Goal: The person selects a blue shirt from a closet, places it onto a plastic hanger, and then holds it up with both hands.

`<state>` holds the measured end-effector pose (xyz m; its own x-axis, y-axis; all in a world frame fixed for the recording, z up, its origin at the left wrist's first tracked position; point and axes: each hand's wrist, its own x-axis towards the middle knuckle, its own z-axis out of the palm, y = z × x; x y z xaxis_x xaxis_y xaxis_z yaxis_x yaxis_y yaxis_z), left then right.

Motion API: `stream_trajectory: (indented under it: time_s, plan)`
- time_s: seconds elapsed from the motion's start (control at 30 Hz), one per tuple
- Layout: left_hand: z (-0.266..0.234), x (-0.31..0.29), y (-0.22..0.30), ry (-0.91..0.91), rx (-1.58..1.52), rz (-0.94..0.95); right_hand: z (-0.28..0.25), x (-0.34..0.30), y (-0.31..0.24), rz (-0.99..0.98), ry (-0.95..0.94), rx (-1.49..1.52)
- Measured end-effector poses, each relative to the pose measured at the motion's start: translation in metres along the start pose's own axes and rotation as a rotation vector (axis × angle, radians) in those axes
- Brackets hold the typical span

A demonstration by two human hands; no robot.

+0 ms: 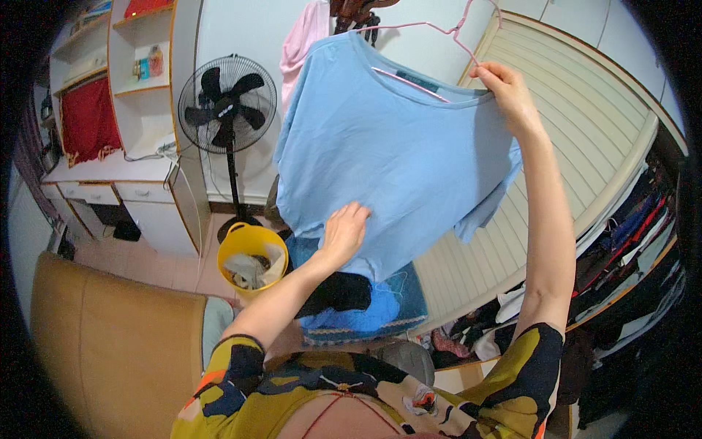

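Light-blue T-shirt (395,154) hangs spread before us in the head view, on a pink wire hanger (456,31) whose lower bar shows inside the neckline. Our right hand (513,101) pinches the hanger's arm near the shoulder on our right; our left hand (345,231) is at the lower front with its fingers bent, and we cannot tell whether it grips cloth or only smooths it. We judge the step to be settling the shirt on the hanger; the next move likely calls for evening both shoulders and straightening the hem. Below lies a heap of bright-blue cloth (384,304) on a darker blue surface, with a yellow bucket (256,238) nearby. Beyond stand a black pedestal fan (228,106) and a white counter (91,171) under shelves; a cream slatted door (585,124) fills our right.
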<state>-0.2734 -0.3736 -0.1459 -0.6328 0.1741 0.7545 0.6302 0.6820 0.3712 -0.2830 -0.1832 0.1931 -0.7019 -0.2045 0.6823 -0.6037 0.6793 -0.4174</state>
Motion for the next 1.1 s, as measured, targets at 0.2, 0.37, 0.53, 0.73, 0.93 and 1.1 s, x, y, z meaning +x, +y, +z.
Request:
stream_trajectory:
  time_s: [0.2,0.37,0.53,0.73,0.93,1.1]
  plan:
    - [0.004,-0.001,0.027,-0.316,-0.208,0.041,-0.001,0.001,0.008,-0.058,-0.136,-0.026]
    - [0.020,-0.032,0.013,-0.741,-0.181,0.030,0.001,0.014,0.039,-0.217,0.085,-0.096]
    - [0.009,-0.104,-0.010,-0.854,-0.268,-0.091,0.007,0.021,0.073,-0.342,0.228,-0.722]
    - [0.008,-0.243,-0.055,-1.199,-0.166,-0.298,-0.014,0.017,0.141,0.104,0.131,-0.128]
    - [0.009,-0.314,-0.070,-1.156,-0.283,-0.502,-0.015,-0.007,0.133,0.371,-0.029,0.224]
    - [0.012,-0.309,-0.070,-1.109,-0.323,-0.601,-0.019,-0.028,0.111,0.427,-0.070,0.304]
